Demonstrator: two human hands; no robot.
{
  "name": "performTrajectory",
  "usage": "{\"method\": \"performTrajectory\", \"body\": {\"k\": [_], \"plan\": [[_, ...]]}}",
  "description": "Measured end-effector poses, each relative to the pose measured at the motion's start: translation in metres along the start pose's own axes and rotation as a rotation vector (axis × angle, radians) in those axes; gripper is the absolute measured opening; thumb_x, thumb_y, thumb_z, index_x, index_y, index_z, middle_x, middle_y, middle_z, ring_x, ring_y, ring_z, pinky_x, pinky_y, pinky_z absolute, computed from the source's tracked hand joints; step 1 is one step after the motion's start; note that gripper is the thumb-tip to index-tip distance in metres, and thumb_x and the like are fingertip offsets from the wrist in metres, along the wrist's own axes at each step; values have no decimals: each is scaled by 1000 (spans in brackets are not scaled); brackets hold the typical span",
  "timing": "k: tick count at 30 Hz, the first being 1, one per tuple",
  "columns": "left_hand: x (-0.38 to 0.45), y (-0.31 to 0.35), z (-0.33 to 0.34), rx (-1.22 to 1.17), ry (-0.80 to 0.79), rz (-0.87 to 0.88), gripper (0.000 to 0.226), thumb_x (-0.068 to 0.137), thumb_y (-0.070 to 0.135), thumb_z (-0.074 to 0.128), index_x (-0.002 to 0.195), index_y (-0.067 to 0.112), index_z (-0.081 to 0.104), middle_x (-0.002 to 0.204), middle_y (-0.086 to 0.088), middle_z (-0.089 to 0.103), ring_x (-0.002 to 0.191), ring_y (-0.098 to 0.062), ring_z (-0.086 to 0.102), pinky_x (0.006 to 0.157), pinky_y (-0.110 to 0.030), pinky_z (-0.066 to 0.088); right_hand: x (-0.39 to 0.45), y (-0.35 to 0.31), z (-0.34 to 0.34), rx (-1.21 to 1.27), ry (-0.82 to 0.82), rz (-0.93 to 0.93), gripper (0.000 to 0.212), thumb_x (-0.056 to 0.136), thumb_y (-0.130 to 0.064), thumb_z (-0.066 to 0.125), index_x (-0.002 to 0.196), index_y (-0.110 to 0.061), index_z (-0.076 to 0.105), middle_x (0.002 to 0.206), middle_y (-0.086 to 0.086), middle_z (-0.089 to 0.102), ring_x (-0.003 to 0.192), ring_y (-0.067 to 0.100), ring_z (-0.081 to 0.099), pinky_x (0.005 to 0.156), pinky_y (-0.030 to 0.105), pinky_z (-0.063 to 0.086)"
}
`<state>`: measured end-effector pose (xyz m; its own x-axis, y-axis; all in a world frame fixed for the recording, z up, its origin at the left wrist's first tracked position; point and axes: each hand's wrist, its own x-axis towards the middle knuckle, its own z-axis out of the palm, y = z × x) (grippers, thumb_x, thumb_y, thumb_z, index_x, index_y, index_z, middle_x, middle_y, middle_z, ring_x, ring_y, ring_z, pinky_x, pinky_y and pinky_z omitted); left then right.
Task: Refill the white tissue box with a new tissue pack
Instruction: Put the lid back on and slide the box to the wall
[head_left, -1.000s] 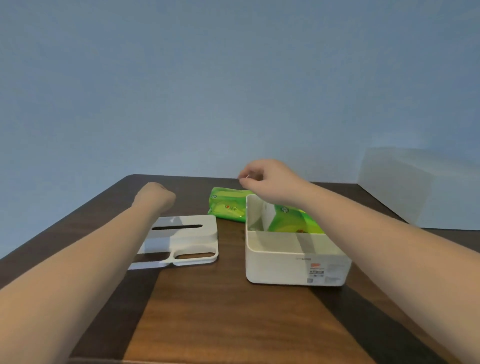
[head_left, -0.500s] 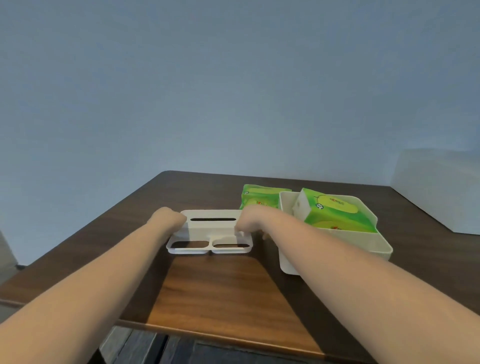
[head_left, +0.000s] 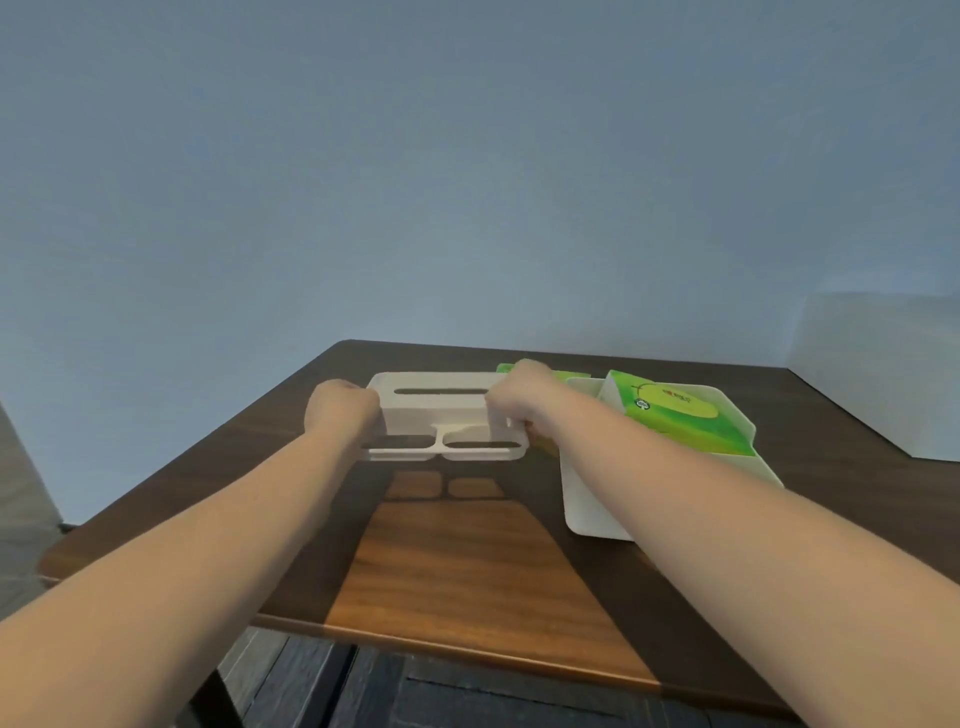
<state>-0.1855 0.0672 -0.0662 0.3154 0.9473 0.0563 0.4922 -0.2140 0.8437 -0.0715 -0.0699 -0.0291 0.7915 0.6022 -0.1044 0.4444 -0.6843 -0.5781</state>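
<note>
Both hands, left (head_left: 340, 410) and right (head_left: 519, 397), grip lid (head_left: 441, 413); second pack (head_left: 563, 375) behind.

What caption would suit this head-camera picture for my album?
Both hands, left hand and right hand, lift the white lid beside the open tissue box holding a green tissue pack.

Dim, soft, slightly blurred; forearm shadows cross the table (head_left: 467, 561).

plain room, wooden table (head_left: 467, 571), blue wall (head_left: 467, 182)
</note>
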Motion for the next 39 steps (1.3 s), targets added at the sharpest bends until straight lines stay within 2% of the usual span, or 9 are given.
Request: {"method": "performTrajectory", "body": {"k": [5,10,13,18,24,30,33,36,39], "plan": [[-12,29,0,-177,-25,52,18,78,1,45,70,11,58,71,-9,53,63,-29,46,54,-25,39,-8,9,-49,70,150,18,22,78,1,54,58,-6,47,65,13,50,75,33,59,65,33,47],[-46,69,23,-227,-81,138,27,78,7,49,94,7,71,90,-12,66,80,-31,58,77,-38,55,-20,48,-93,132,268,84,21,72,4,52,54,-5,48,58,16,49,69,36,59,63,34,47],[-60,88,46,-247,-149,149,26,81,9,50,100,6,68,95,-12,66,83,-30,58,72,-35,52,-29,79,-110,101,304,138,21,71,3,57,54,-6,49,64,17,52,68,32,56,62,32,43],[-87,106,81,-191,-232,177,10,81,7,50,86,10,59,86,-9,59,77,-28,51,61,-27,40,-37,130,-124,137,314,229,22,79,0,64,61,-6,51,81,16,56,76,29,56,63,31,45],[-107,109,108,-173,-289,157,13,77,7,51,66,14,51,65,-8,55,70,-27,49,66,-30,43,-36,166,-134,183,308,242,21,80,3,58,63,-6,49,70,11,53,57,23,49,53,23,41],[-115,103,122,-184,-299,141,49,74,12,48,119,22,63,92,-6,68,71,-26,61,82,-35,55,-28,181,-119,109,254,259,16,81,-1,56,66,-6,54,69,16,56,57,26,51,53,24,41],[-118,100,124,-183,-308,143,52,79,11,48,128,25,58,88,-3,66,73,-23,61,81,-33,52,-19,187,-110,99,282,218,16,94,-14,44,81,-8,50,79,13,54,66,27,51,52,26,39],[-119,99,127,-164,-273,154,53,82,15,47,133,27,55,111,-6,69,99,-30,65,86,-34,50,-14,188,-106,-85,285,199,18,96,-15,41,99,-7,57,91,14,58,77,29,53,48,25,34],[-119,97,130,-132,-239,181,48,84,17,46,130,26,55,110,-7,69,100,-30,64,81,-33,48,-22,177,-109,-244,202,194,31,91,-3,47,119,0,60,75,9,46,62,20,45,46,23,31]]}}
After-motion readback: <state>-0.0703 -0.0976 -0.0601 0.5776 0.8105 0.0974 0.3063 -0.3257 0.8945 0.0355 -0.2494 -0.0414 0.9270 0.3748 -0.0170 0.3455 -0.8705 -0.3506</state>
